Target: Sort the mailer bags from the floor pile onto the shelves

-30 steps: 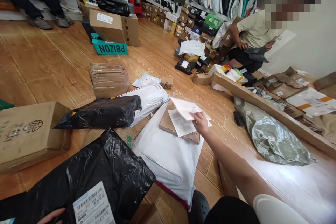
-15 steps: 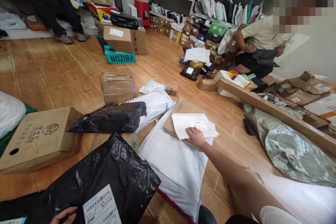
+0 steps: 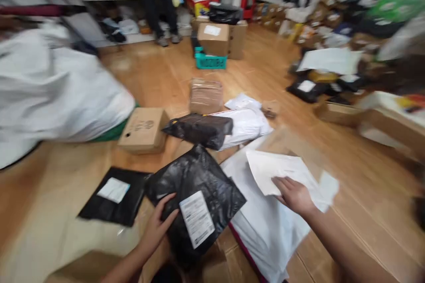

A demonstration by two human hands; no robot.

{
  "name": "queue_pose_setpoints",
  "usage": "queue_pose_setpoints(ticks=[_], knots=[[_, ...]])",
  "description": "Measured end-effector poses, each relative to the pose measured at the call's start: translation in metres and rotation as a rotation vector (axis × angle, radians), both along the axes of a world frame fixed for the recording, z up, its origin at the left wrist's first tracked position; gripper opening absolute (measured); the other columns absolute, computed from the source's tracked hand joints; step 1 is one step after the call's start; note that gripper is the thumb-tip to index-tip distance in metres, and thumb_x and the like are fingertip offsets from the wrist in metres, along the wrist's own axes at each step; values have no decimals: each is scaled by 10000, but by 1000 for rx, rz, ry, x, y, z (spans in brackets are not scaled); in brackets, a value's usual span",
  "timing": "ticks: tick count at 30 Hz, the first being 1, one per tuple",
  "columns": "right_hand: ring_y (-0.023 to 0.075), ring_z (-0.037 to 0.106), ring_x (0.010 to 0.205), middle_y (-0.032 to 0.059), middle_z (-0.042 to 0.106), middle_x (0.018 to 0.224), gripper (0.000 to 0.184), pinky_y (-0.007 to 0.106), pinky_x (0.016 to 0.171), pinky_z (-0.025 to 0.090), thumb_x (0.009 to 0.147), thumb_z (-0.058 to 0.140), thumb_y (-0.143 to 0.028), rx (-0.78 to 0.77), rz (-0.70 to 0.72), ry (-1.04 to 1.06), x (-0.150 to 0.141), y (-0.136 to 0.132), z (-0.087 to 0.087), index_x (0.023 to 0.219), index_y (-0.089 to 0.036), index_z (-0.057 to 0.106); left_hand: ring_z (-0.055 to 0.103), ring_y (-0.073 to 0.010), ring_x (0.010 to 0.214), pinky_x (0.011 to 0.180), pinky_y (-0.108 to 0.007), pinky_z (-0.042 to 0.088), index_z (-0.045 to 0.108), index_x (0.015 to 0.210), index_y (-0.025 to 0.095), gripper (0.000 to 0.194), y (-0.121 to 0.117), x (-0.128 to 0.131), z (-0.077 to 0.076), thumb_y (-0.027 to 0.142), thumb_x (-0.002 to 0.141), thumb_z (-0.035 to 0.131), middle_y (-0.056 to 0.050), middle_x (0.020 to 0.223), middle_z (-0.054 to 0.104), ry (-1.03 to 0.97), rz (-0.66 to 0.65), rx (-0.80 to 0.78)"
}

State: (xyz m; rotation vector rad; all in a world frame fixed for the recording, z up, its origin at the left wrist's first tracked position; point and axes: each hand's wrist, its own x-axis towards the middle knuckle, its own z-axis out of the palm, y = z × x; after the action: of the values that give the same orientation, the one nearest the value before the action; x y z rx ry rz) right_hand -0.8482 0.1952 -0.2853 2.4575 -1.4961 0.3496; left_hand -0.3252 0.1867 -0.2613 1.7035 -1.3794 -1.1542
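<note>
My left hand point(image 3: 163, 219) is at the left edge of a black plastic mailer bag point(image 3: 212, 181), thumb and forefinger over its face beside the white label point(image 3: 197, 218); the other fingers are hidden. My right hand point(image 3: 294, 192) grips the near edge of a white paper envelope point(image 3: 262, 170), which tilts above a large white plastic parcel point(image 3: 265, 221). Left of my left hand, a flat black mailer point(image 3: 121, 212) with a white label lies low down. Beyond my hands are a black-wrapped parcel point(image 3: 199, 130) and a white plastic package point(image 3: 245, 128).
A brown carton point(image 3: 142, 128) and a big white sack point(image 3: 66, 84) stand at the left. Farther back are a taped brown box point(image 3: 206, 96) and stacked cartons point(image 3: 212, 40). Someone's legs point(image 3: 156, 0) show by the shelves. Parcels point(image 3: 308, 88) crowd the right side.
The view has swung left, bringing the white sack and flat black mailer into sight. My right hand has gone from resting on the envelope to gripping and tilting it. More of my left hand shows.
</note>
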Motion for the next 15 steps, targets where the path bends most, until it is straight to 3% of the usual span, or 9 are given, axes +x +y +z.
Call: queue_pose_setpoints(ticks=[3, 6, 8, 10, 13, 15], knots=[[284, 659, 953, 161, 721, 1135, 378, 404, 828, 556, 920, 517, -368, 20, 108, 14, 17, 0, -39, 1175, -143, 680, 613, -290, 1188, 1098, -435, 435, 722, 1096, 231, 401, -6, 5, 2, 457, 772, 656, -87, 1189, 708, 46, 113, 7], [273, 660, 950, 148, 719, 1144, 374, 408, 856, 555, 906, 536, -330, -1, 85, -20, 17, -5, -60, 1208, -154, 667, 607, -272, 1150, 1098, -424, 413, 698, 1073, 209, 354, -13, 53, -6, 366, 760, 646, -74, 1163, 684, 71, 413, -35], [265, 664, 949, 122, 723, 1147, 382, 404, 851, 556, 907, 553, -345, -3, 61, -13, 12, -9, -63, 1237, -182, 655, 588, -240, 1146, 1089, -384, 417, 627, 1157, 221, 477, -14, 98, -20, 286, 690, 696, -48, 1179, 643, 64, 719, -119], [257, 667, 963, 101, 724, 1160, 385, 392, 825, 558, 908, 569, -364, 4, 48, 12, 7, -10, -62, 1251, -212, 654, 621, -213, 1031, 1003, -375, 483, 474, 1319, 235, 738, -13, 141, -39, 238, 631, 741, -30, 1087, 634, 127, 1006, -96], [240, 666, 964, 88, 728, 1153, 381, 348, 749, 549, 909, 582, -411, -5, 75, 60, 6, -10, -61, 1228, -221, 670, 625, -271, 914, 848, -449, 542, 517, 1160, 110, 572, -10, 185, -70, 208, 621, 680, -53, 889, 580, 92, 1226, 31], [236, 659, 957, 96, 729, 1138, 380, 333, 742, 538, 917, 572, -442, -20, 99, 89, 8, -10, -61, 1193, -207, 684, 612, -322, 907, 744, -481, 549, 528, 999, 106, 431, -9, 201, -85, 195, 594, 644, -41, 795, 512, 27, 1294, 72]])
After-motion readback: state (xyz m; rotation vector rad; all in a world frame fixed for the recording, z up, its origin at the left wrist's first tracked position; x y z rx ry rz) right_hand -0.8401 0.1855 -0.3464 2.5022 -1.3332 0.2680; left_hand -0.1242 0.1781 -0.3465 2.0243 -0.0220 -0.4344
